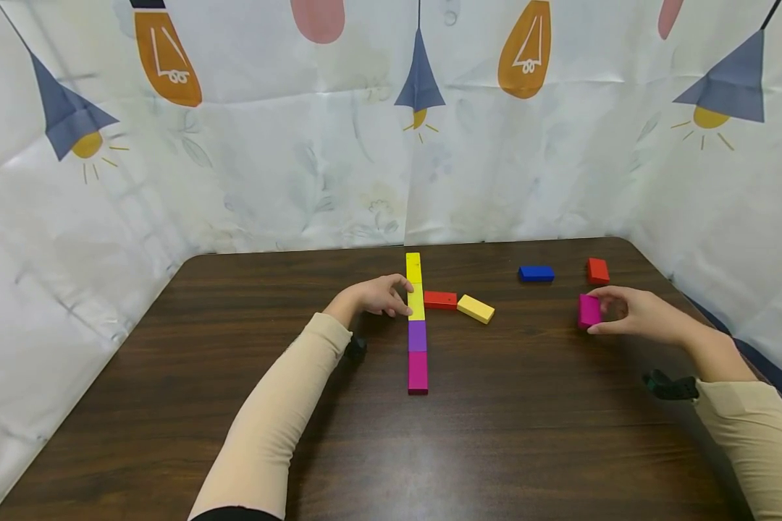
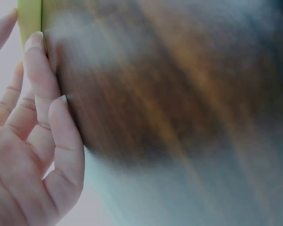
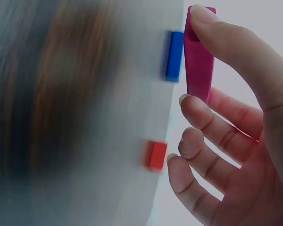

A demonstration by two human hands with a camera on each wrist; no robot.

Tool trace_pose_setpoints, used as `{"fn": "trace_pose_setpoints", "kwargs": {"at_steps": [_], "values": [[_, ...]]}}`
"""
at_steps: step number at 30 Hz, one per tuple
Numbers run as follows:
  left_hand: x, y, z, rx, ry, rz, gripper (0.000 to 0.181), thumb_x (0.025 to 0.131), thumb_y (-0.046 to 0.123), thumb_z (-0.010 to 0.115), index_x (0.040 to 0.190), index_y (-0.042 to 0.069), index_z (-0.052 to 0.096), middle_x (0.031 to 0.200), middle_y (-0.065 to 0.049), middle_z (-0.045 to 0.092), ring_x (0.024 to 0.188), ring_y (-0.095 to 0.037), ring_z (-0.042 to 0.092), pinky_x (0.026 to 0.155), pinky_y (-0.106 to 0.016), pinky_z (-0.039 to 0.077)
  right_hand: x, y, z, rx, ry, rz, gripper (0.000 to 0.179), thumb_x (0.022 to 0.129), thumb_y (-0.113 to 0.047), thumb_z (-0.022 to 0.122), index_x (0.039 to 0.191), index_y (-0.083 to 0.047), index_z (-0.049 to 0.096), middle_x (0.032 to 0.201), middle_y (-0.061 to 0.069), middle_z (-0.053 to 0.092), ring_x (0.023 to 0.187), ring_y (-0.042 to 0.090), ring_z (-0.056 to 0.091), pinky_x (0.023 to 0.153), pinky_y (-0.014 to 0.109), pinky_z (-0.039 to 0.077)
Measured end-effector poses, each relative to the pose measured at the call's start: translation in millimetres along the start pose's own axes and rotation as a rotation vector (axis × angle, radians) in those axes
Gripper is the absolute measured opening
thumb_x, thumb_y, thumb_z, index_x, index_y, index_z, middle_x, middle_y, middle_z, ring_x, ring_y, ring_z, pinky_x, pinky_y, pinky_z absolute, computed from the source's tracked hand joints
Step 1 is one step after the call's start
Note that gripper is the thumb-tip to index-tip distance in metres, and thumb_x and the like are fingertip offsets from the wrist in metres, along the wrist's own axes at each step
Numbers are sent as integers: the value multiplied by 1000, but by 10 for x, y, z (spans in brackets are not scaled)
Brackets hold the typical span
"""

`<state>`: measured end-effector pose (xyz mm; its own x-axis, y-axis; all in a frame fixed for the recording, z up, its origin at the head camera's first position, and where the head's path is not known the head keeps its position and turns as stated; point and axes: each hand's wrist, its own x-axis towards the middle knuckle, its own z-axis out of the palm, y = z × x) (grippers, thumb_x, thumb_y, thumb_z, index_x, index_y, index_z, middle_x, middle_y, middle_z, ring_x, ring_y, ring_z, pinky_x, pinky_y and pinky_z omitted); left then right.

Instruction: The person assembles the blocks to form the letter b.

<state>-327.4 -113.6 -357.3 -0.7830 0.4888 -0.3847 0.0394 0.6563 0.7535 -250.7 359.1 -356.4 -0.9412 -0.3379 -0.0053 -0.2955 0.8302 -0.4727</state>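
A straight line of blocks runs toward me in the head view: two yellow blocks, a purple block (image 1: 417, 336) and a magenta block (image 1: 418, 373) at the near end. My left hand (image 1: 383, 295) reaches in from the left, thumb and forefinger at the second yellow block (image 1: 417, 302). The left wrist view shows fingertips on a yellow block (image 2: 29, 19). My right hand (image 1: 645, 315) pinches another magenta block (image 1: 589, 311) between thumb and fingers at the right of the table. In the right wrist view this magenta block (image 3: 199, 66) is held by its ends, the other fingers loosely bent.
A red block (image 1: 440, 300) extends right from the line, and a pale yellow block (image 1: 476, 309) lies slanted at its end. Farther right lie a blue block (image 1: 536, 274) and a red block (image 1: 597, 270). A patterned curtain (image 1: 300, 181) surrounds the dark wooden table (image 1: 234, 347).
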Motion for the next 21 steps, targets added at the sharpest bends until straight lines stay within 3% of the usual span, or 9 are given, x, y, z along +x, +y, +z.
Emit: {"fn": "trace_pose_setpoints", "kwargs": {"at_steps": [13,21], "values": [[-7,4,1,-5,-3,11,47,97,13,71,136,6,46,89,-4,63,70,-12,52,62,-23,37,109,-314,72,38,-37,-79,67,84,-30,87,133,4,56,101,6,61,74,18,51,61,29,44],[-20,19,0,-8,-7,13,47,97,12,71,136,5,46,89,-3,63,71,-12,52,63,-24,38,182,-456,123,85,-58,-117,67,85,-28,87,134,5,55,102,5,64,83,21,56,69,30,48]]}}
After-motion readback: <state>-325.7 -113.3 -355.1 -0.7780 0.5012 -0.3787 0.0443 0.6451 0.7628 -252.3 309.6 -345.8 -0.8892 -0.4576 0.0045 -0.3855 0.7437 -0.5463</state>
